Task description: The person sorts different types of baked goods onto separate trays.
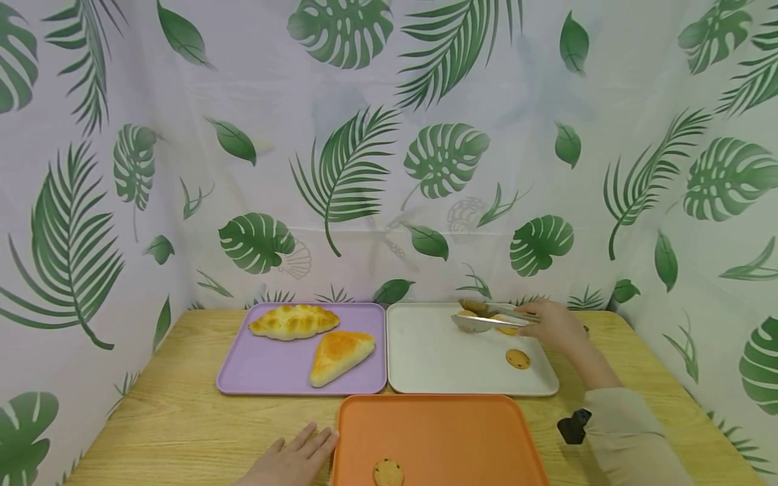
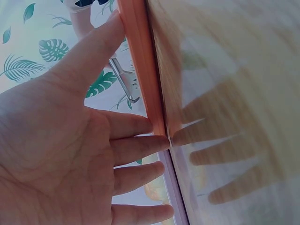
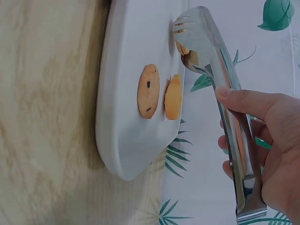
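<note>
Metal serving tongs [image 3: 229, 98] are held in my right hand [image 1: 556, 327], thumb on one arm and fingers curled around the other. Their ends are over the back of the white tray [image 1: 437, 368], around a small yellowish piece [image 3: 183, 48] partly hidden by the tong head. Nearer the front of that tray lies a chocolate-chip cookie [image 1: 518, 359], with another yellow-orange piece [image 3: 173, 97] behind it. My left hand [image 1: 292, 460] is by the left edge of the orange tray [image 1: 456, 435], fingers straight, fingertips right at its rim. Another chocolate-chip cookie [image 1: 388, 472] lies on the orange tray.
A purple tray [image 1: 267, 371] stands left of the white one, holding a braided bread [image 1: 294, 322] and a triangular bread [image 1: 342, 358]. The trays sit close together on a wooden table [image 1: 164, 418]. A leaf-patterned curtain [image 1: 365, 270] rises behind and at both sides.
</note>
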{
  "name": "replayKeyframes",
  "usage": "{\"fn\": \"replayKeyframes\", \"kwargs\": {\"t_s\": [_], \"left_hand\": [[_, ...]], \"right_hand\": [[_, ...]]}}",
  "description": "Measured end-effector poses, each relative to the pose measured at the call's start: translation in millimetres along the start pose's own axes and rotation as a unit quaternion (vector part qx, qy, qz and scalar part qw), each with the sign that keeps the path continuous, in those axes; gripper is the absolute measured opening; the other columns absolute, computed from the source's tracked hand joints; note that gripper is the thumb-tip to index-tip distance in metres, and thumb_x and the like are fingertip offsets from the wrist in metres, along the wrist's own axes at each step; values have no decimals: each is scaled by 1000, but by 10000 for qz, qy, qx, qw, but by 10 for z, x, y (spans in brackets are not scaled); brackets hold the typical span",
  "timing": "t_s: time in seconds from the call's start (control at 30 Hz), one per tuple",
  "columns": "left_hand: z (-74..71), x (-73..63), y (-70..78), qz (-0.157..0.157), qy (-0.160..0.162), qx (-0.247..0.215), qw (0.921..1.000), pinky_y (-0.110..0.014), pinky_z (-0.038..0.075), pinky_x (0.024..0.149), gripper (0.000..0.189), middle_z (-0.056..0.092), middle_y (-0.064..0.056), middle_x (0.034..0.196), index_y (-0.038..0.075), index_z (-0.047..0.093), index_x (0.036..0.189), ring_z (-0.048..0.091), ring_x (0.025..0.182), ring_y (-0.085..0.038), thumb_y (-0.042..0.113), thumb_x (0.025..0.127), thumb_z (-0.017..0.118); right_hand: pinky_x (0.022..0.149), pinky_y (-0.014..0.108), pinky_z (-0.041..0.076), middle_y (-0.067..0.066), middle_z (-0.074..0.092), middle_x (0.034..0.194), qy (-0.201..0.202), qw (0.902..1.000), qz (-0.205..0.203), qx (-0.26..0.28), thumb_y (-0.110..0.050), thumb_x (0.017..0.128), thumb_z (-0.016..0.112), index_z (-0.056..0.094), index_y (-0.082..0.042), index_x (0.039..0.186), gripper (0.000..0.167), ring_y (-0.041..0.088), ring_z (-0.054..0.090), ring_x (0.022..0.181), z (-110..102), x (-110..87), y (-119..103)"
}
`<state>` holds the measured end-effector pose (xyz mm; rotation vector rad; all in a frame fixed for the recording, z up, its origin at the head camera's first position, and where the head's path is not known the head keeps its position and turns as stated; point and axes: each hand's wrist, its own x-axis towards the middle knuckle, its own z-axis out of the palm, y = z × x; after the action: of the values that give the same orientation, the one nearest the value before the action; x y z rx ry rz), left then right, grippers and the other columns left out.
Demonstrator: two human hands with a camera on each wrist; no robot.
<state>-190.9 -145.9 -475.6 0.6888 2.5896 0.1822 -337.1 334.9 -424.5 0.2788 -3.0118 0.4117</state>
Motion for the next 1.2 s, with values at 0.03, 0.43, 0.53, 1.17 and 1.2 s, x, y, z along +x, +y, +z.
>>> {"fn": "replayKeyframes", "kwargs": {"t_s": [0.03,0.43,0.53,1.17,1.2], "left_hand": [[-1,0,0,0,-9,-7,10000,-65,34,107,83,38,0,157,19,35,153,28,148,-28,68,87,51],[-9,-5,9,-26,-14,-47,10000,-65,34,107,83,38,0,157,19,35,152,29,148,-29,68,87,52],[-10,-3,14,-40,-18,-43,10000,-65,34,107,83,38,0,157,20,35,152,28,148,-28,68,87,51],[20,3,8,54,108,48,9999,-66,36,105,84,39,0,156,19,36,152,31,147,-29,71,86,49],[17,4,8,48,97,25,9999,-66,35,105,84,39,0,156,20,36,152,30,147,-29,71,86,49]], "right_hand": [[86,59,49,26,61,127,-31,10000,23,15,-26,86,73,65,-5,126,46,48,56,114,5,1,6],[89,57,48,25,63,123,260,9986,-243,391,-25,86,74,63,-1,127,50,45,58,111,-56,-190,26],[89,58,47,25,60,125,312,9980,-273,483,-26,85,74,62,-3,129,51,45,56,113,-85,-301,18],[62,22,43,-11,64,95,1614,9716,-1699,310,-18,67,87,73,-18,115,50,-4,50,81,-251,-1253,-293],[61,21,43,-11,65,96,1593,9719,-1703,326,-19,67,87,73,-20,115,50,-4,50,81,-257,-1298,-315]]}}
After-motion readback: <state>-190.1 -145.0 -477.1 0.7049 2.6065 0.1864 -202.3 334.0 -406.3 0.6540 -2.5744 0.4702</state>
